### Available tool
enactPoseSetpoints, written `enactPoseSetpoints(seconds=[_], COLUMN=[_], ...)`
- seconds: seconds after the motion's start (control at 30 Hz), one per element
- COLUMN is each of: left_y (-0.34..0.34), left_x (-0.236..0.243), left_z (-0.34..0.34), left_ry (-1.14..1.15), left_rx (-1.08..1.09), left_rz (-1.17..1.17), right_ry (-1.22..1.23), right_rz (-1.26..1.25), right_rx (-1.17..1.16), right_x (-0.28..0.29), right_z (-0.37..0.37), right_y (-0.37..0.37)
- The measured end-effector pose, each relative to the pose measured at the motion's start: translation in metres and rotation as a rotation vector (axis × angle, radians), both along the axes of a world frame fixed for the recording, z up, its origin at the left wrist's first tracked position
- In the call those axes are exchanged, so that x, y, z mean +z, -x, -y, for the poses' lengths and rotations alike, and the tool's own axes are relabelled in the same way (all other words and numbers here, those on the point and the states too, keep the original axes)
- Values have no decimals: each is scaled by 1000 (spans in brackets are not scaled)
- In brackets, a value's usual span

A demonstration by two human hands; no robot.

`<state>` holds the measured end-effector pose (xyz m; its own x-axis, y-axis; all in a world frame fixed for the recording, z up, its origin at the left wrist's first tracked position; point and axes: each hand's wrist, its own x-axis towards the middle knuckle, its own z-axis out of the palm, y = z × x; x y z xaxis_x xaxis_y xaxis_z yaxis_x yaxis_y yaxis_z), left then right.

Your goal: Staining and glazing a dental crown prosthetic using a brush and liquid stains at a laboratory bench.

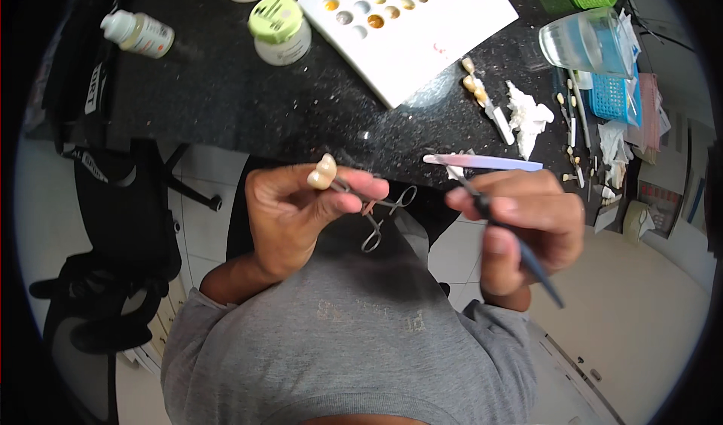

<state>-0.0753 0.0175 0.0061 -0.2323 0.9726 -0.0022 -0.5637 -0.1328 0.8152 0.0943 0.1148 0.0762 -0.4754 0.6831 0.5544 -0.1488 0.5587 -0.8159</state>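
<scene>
We record the left hand (pixel 282 210) on the near side of the dark speckled counter (pixel 203 101), gripping a ringed metal clamp (pixel 368 209) between thumb and fingers, its finger loops lying to the right. At the clamp's left end we note a tooth-shaped piece (pixel 323 172), cream and glossy, held up just above the thumb; the fingers partly cover the join, so we cannot tell how the jaws seat on it. The right hand (pixel 544 218) is closed in a pen-like grip around a slender dark-handled tool (pixel 533 259), its thin tip directed far and left, well apart from the piece; the hand is slightly blurred. Just beyond the right hand we see a flat lilac strip (pixel 501 162), and farther off a crumpled white tissue (pixel 529 120) near a white stick bearing tooth-coloured pieces (pixel 474 86). At the far middle lies a white palette (pixel 410 67) with rows of wells, several holding yellow, amber or brown material. Left of it we log a jar with a green lid (pixel 279 33) and, farther left, a small white-capped bottle (pixel 141 35). At far right stand a clear glass (pixel 591 42) and a blue basket (pixel 611 97).
</scene>
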Motion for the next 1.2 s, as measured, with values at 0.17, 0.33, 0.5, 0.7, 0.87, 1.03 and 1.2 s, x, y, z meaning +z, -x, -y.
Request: enactPoseSetpoints(seconds=[0.17,0.33,0.5,0.7,0.87,1.03,1.2], left_y=[-2,-2,-3,-4,-2,-2,-3], left_x=[6,12,12,10,8,8,6], left_z=[0,2,-3,-1,0,-1,0], left_ry=[-5,55,92,115,70,54,47], left_rx=[60,85,67,75,68,80,91], left_rz=[-13,-83,-39,-11,-35,-53,-41], right_ry=[-91,-176,-213,-196,-170,-180,-170], right_rz=[-44,-88,-47,-21,-13,2,13], right_rx=[-3,-1,64,115,134,122,128], right_x=[-18,-19,-22,-24,-22,-22,-19], right_z=[16,12,9,8,10,10,10], right_y=[27,37,37,38,39,40,39])
